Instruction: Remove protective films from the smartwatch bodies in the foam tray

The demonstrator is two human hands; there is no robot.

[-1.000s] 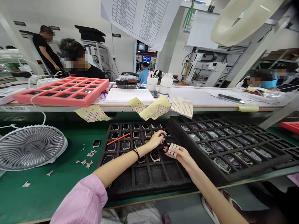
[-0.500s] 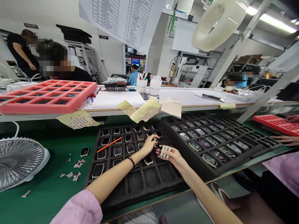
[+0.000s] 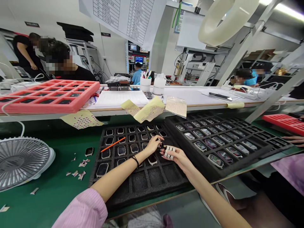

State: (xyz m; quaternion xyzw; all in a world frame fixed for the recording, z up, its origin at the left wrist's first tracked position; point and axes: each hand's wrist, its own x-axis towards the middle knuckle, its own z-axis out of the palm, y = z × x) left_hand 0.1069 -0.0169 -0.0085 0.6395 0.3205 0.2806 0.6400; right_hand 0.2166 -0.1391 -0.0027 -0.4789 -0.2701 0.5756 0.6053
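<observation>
Over the right part of a black foam tray [image 3: 140, 180] holding several watch-like devices, my two hands are close together. My right hand [image 3: 177, 155] pinches a small stack of white pieces [image 3: 169, 152] between thumb and fingers. My left hand [image 3: 155, 144], with a dark band at its wrist, has its fingers bent together just left of the stack; whatever they hold is too small to make out. An orange stick [image 3: 113, 144] lies across the tray's upper left. One dark-screened device [image 3: 89, 151] rests on the green mat left of the tray.
A fan [image 3: 23, 163] stands at the left, with small scraps [image 3: 82, 175] near it. Another black tray of devices [image 3: 209, 161] adjoins on the right. The shelf edge carries a red foam tray [image 3: 71, 107] and yellow sheets [image 3: 150, 110]. A co-worker's hand [image 3: 294, 139] shows far right.
The view has shifted slightly, moving the scene a little within the picture. Both hands stay close together over the tray, and the white stack remains in my right hand.
</observation>
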